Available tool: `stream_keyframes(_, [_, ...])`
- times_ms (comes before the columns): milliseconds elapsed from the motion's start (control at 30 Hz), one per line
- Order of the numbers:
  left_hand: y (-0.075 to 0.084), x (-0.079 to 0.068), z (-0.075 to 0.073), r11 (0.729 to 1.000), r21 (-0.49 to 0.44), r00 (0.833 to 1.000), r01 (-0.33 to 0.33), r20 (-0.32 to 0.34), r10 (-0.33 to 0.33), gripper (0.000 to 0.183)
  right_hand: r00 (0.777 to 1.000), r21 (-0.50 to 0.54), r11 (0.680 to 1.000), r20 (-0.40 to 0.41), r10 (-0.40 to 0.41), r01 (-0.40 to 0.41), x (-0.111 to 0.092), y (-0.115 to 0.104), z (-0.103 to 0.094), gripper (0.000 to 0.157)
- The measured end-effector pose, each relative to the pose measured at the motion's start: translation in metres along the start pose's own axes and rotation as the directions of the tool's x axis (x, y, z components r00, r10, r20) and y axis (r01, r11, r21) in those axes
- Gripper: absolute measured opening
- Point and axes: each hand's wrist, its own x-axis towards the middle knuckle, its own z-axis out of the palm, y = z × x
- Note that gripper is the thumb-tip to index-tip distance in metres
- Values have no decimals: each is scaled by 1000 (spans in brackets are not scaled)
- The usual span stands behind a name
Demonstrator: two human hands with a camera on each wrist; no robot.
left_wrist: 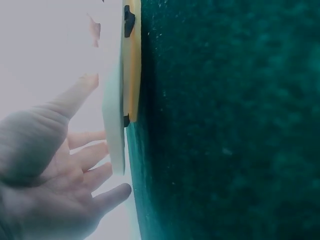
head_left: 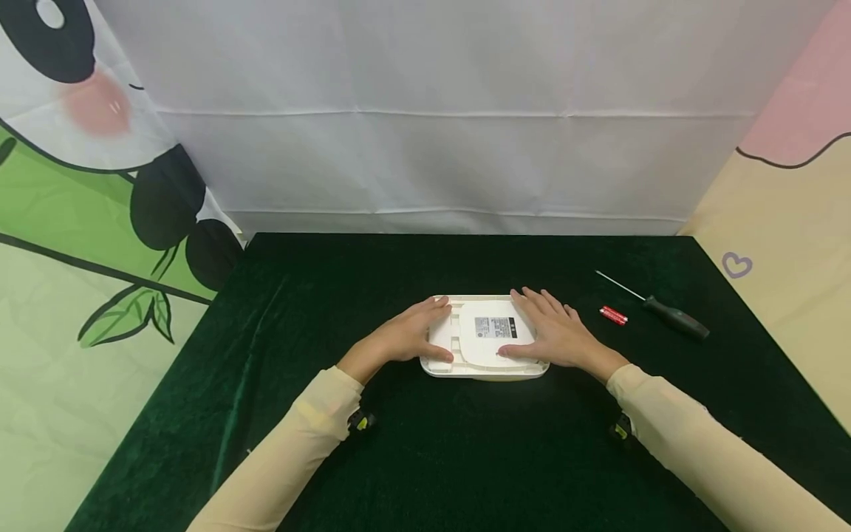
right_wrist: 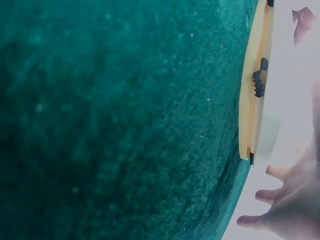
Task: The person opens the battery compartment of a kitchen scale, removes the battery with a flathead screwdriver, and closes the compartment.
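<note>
A white flat plastic device (head_left: pixel 470 350) with rounded corners lies on the dark green cloth, its panel and printed label (head_left: pixel 495 327) facing up. Beneath its white body a pale yellow layer (right_wrist: pixel 246 95) with dark parts shows in the wrist views. My left hand (head_left: pixel 417 334) rests over the device's left end, thumb toward the near side and fingers toward the far side. Over the right end, my right hand (head_left: pixel 555 332) lies with fingers spread, its thumb on the panel. In the left wrist view the left hand's fingers (left_wrist: pixel 100 177) are extended beside the device's edge.
To the right, red batteries (head_left: pixel 613 315) lie close to a screwdriver (head_left: pixel 677 318) with a dark handle. The green cloth (head_left: pixel 465 458) covers the table. A white curtain (head_left: pixel 425 162) hangs behind it, with printed cloth at both sides.
</note>
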Motion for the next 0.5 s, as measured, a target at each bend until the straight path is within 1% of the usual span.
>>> stream_keyframes(100, [-2,0,1,999,-21,999,-30,-29,30,94,1000,0,1000,-19,-13,13,0,4,-5,109])
stream_keyframes(200, [-2,-4,-3,997,-75,999,-28,-45,25,93,999,24,1000,-34,-17,18,-2,14,-13,100])
stream_keyframes(333, [-9,-12,-12,988,-156,998,7,-66,-17,92,999,55,998,-47,-28,31,-9,29,-24,86])
stream_keyframes(400, [-16,-16,-17,984,-173,997,29,-70,-41,91,998,63,997,-42,-38,41,-12,36,-29,83])
stream_keyframes(500, [-25,-22,-21,982,-179,995,64,-60,-76,89,998,69,996,-23,-60,61,-18,45,-32,82])
